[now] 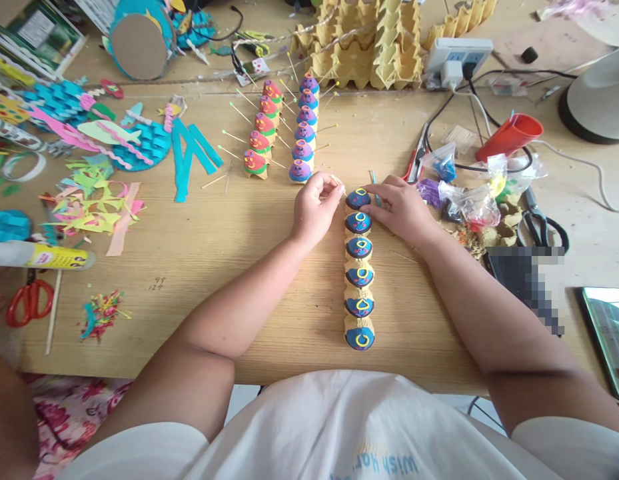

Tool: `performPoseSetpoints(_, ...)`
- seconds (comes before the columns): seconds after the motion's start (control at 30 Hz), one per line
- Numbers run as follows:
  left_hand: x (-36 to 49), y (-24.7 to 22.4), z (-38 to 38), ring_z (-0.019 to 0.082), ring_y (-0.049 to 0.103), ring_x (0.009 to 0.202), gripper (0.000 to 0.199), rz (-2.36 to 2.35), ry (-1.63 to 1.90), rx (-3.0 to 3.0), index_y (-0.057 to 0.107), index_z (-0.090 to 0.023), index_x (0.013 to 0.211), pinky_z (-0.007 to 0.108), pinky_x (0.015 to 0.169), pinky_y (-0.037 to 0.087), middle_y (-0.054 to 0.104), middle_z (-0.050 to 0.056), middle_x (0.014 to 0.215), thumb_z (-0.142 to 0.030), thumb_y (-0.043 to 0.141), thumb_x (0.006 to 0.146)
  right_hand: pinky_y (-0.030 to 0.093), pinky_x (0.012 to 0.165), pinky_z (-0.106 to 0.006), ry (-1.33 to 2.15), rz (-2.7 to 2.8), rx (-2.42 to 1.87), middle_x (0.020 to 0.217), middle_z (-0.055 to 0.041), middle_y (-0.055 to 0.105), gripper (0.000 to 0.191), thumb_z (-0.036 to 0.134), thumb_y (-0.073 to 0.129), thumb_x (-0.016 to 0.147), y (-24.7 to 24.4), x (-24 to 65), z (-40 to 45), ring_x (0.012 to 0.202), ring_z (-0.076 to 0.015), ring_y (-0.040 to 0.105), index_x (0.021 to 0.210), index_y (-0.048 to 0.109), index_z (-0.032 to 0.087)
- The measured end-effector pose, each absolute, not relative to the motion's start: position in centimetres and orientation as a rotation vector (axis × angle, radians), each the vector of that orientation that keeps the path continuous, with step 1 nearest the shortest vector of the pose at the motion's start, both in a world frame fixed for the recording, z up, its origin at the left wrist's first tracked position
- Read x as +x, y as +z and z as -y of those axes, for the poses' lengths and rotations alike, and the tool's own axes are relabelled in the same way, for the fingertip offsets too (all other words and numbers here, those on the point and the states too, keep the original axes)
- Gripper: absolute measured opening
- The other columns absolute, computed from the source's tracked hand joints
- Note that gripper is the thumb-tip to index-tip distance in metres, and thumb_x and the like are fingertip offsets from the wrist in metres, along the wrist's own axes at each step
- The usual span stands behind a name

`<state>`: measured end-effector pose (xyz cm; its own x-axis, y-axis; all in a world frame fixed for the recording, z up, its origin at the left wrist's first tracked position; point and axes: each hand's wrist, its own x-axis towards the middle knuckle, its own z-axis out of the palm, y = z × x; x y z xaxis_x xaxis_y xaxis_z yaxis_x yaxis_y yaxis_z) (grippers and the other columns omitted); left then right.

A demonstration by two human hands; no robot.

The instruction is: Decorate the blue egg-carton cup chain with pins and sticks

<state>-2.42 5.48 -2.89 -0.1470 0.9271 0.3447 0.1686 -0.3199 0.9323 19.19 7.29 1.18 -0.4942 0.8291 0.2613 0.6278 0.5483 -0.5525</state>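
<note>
A strip of egg carton (359,277) lies lengthwise in front of me, its cups painted blue with yellow rings on top and small red marks. My right hand (403,208) grips the far cup from the right, between thumb and forefinger. On the other side, my left hand (316,205) pinches a thin pale toothpick (336,180) close to that same cup. Most of the toothpick is hidden by the fingers. Beyond my hands stand two more painted strips, a red and green one (260,127) and a purple and blue one (304,130), with toothpicks sticking out sideways.
Paper scraps (96,207), a glue bottle (44,255) and red-handled scissors (30,301) lie left, near another person's arm (9,407). Bagged clay (479,203), a red cup (512,137), black scissors (542,230) and a phone (606,333) are right. Egg cartons (369,43) stand behind.
</note>
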Motion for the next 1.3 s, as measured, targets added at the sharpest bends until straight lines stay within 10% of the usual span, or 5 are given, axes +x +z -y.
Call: performPoseSetpoints(1.3, -2.23, -2.91, -5.49, 0.010, 0.074, 0.086, 0.010, -1.224, 1.561, 1.410, 0.062, -0.023, 0.092, 0.023, 0.083, 0.060, 0.075, 0.000, 0.092, -0.023, 0.071, 0.095, 0.050, 0.087, -0.040, 0.527, 2.369, -1.177, 0.102, -0.0145, 0.071, 0.050, 0.044, 0.066, 0.096, 1.49, 19.26, -7.47, 0.092, -0.0297, 0.064, 0.135, 0.078, 0.015)
